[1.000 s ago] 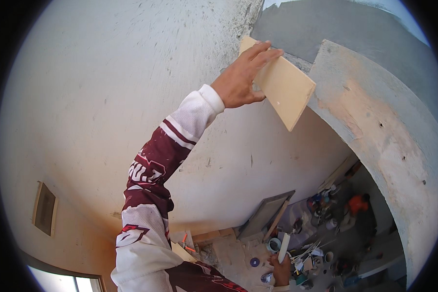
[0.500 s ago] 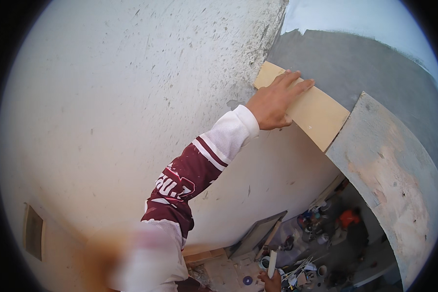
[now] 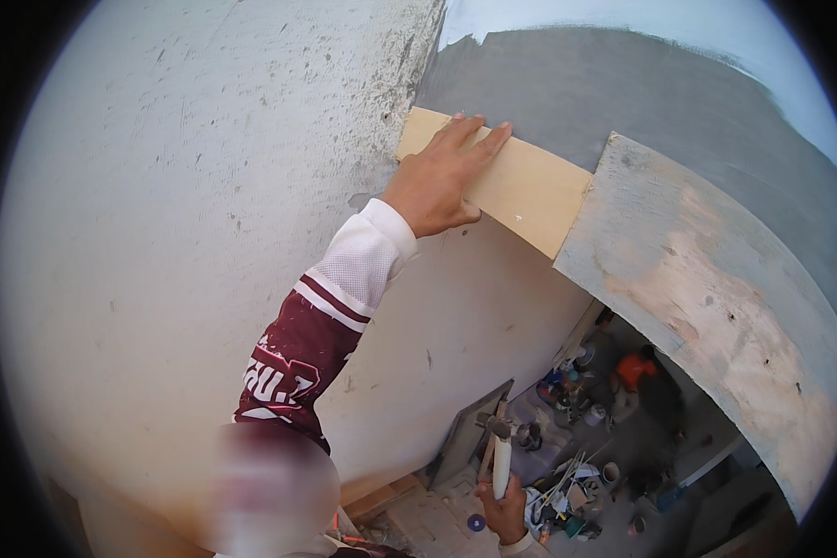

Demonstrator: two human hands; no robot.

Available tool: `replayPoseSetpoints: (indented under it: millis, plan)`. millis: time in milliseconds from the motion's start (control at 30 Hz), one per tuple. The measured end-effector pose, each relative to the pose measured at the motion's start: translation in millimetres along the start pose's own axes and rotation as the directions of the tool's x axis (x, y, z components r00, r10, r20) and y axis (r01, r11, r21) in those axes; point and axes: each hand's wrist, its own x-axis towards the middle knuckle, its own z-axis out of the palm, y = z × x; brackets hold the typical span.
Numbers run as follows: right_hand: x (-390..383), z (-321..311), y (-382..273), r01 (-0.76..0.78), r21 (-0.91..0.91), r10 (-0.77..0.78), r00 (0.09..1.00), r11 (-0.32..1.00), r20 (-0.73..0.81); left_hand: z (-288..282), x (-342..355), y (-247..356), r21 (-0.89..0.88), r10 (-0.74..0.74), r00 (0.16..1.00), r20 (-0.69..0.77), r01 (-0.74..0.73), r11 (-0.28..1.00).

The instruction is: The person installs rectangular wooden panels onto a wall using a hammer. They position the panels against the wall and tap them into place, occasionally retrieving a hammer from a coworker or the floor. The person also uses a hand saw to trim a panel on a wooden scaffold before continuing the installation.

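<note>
My left hand lies across a pale plywood strip, fingers over its upper edge and thumb at the lower one, holding it against the grey wall band. One end of the strip meets the corner of the white wall; the other butts against a larger, plaster-stained plywood board. Lower down, my right hand is closed around the pale handle of a hammer, whose head points up. A blurred shape hides part of my left sleeve.
A rough, speckled white wall fills the left side. Far below, the floor holds several buckets, sticks and tools. A person in orange is down there too. A dark panel leans on the wall.
The view has shifted, so the strip and my left hand appear further left. My right hand has come up further into view, and the hammer's head now shows.
</note>
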Motion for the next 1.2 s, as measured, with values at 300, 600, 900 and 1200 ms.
replayPoseSetpoints:
  millis: [300,600,900,1200]
  plan:
    - [82,4,-179,0.545,0.106,-0.5,0.819,0.832,-0.281,29,-6,21,0.141,-0.146,0.987,-0.066,0.154,0.978]
    - [140,15,-253,0.592,-0.312,-0.669,0.633,0.743,-0.391,34,-3,22,0.117,-0.158,0.977,-0.143,0.175,0.978]
    - [151,30,-244,0.618,-0.374,-0.719,0.546,0.692,-0.429,39,-4,27,0.104,-0.202,0.967,-0.155,0.22,0.97]
    - [154,21,-256,0.615,-0.315,-0.687,0.588,0.723,-0.428,40,-3,28,0.114,-0.227,0.961,-0.155,0.246,0.962]
